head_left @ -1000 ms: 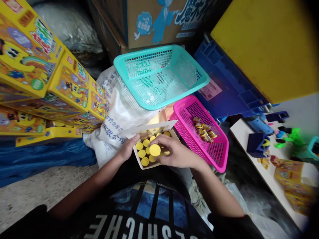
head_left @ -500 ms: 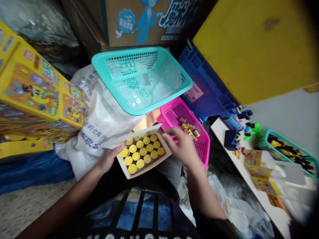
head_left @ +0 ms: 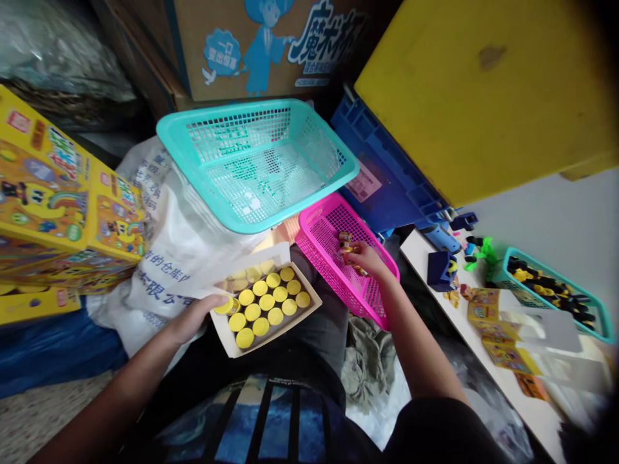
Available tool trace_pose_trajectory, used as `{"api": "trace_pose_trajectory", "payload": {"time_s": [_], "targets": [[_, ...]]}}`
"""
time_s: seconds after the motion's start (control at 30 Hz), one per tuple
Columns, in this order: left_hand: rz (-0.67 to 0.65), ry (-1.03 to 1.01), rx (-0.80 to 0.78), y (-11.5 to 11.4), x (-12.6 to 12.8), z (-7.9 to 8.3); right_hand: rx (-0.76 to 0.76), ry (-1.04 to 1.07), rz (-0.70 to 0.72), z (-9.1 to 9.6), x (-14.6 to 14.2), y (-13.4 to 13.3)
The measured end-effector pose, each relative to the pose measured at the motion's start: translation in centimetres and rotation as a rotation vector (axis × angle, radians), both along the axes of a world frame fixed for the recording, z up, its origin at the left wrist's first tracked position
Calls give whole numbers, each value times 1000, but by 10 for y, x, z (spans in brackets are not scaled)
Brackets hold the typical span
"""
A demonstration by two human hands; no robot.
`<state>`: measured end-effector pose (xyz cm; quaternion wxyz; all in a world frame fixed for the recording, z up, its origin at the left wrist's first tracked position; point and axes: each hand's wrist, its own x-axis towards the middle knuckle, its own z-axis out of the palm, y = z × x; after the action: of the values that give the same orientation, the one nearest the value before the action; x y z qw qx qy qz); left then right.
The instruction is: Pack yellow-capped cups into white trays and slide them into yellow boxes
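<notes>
Right hand (head_left: 371,261) has crossed to the pink plastic mesh basket (head_left: 322,222), fingers (head_left: 355,253) pinching yellow-wrapped packets (head_left: 345,237); my left hand (head_left: 193,319) grips the white cardboard tray (head_left: 275,328).

White tabletop (head_left: 459,328), items noted: navy block (head_left: 441,270), blue cylindrical piece (head_left: 441,240), green plastic piece (head_left: 488,254), teal basket (head_left: 556,290) of black-and-yellow parts, loose yellow printed cards (head_left: 503,351).
</notes>
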<state>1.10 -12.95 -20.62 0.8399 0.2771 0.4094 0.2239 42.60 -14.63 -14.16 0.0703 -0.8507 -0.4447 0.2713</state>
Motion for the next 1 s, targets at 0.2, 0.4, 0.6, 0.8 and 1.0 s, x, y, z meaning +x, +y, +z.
{"api": "trace_pose_trajectory", "payload": {"time_s": [0.2, 0.4, 0.6, 0.8, 1.0], "targets": [[2, -27, -36, -2, 3, 3, 310, 630, 82, 64, -46, -30], [31, -38, 31, -4, 5, 4, 240, 529, 707, 80, -178, -45], [74, 84, 114, -5, -5, -10, -45, 220, 843, 39, -257, -42], [-5, -33, -4, -3, -3, -3, 289, 169, 542, 84, -151, -18], [11, -9, -49, -5, -1, 5, -89, -320, 226, 40, -20, 51]]}}
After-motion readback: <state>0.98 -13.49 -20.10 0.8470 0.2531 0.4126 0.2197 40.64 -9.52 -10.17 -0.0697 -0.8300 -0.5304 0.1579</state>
